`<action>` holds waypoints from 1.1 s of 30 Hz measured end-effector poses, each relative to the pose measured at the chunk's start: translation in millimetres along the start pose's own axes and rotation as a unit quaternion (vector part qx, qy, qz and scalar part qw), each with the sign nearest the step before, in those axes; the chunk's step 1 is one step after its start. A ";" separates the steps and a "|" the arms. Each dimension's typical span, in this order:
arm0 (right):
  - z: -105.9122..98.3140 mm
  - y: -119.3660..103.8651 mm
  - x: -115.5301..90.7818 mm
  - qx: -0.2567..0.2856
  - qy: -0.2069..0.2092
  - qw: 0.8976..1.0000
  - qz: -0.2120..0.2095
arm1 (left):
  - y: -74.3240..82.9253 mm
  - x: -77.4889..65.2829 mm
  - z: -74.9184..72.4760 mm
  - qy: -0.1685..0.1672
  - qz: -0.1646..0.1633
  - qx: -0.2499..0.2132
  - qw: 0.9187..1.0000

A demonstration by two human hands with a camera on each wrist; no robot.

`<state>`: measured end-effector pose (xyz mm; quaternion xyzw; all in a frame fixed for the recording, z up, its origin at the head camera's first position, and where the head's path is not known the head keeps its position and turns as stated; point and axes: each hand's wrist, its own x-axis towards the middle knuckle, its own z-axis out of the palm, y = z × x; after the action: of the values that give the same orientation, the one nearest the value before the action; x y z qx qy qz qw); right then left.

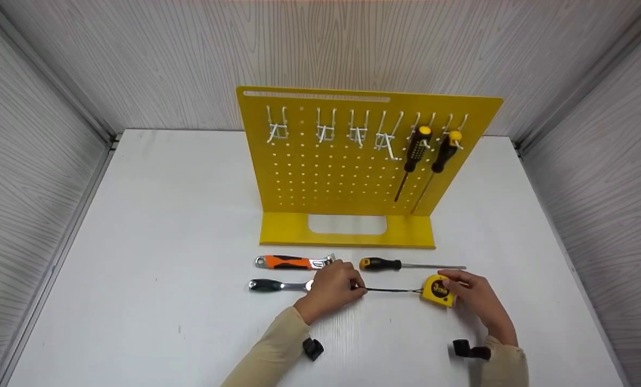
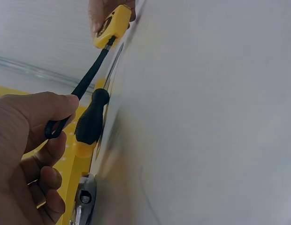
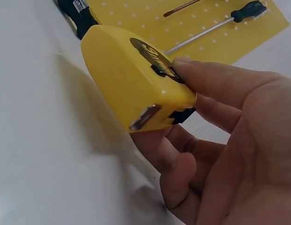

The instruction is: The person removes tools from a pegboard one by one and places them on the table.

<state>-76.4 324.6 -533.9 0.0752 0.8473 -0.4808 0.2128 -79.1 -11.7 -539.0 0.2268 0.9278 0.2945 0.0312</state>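
Observation:
My right hand (image 1: 474,295) grips a yellow tape measure (image 1: 437,291) between thumb and fingers, its face turned up in the head view. From the tape measure's left side a black wrist strap (image 1: 390,290) runs taut to my left hand (image 1: 331,287), which pinches its looped end between thumb and forefinger. In the left wrist view the strap (image 2: 91,75) stretches past a black-and-yellow screwdriver (image 2: 91,117) lying on the table. The right wrist view shows the tape measure (image 3: 131,79) close up, its metal tape end (image 3: 145,117) at the slot.
A yellow pegboard (image 1: 347,183) stands behind, with white hooks (image 1: 326,131) and two hanging screwdrivers (image 1: 418,150). Before it lie an orange-handled adjustable wrench (image 1: 288,262), a dark-handled wrench (image 1: 266,285) partly behind the left hand, and the loose screwdriver (image 1: 382,264).

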 end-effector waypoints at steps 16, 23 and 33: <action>1.1 -1.2 1.3 -0.034 -0.009 0.999 -0.019 | -0.9 -2.0 4.1 -0.023 -0.010 -0.013 1.000; 3.7 -1.1 1.5 -0.026 -0.011 0.999 -0.028 | -3.0 -4.1 5.4 -0.018 0.002 0.009 1.000; 5.4 0.0 1.4 -0.034 -0.001 0.999 -0.033 | -2.1 -6.2 5.0 0.006 0.027 0.043 0.999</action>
<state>-76.1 319.9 -536.9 0.0399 0.8650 -0.4584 0.2001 -73.4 -13.2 -544.7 0.2509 0.9333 0.2567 0.0079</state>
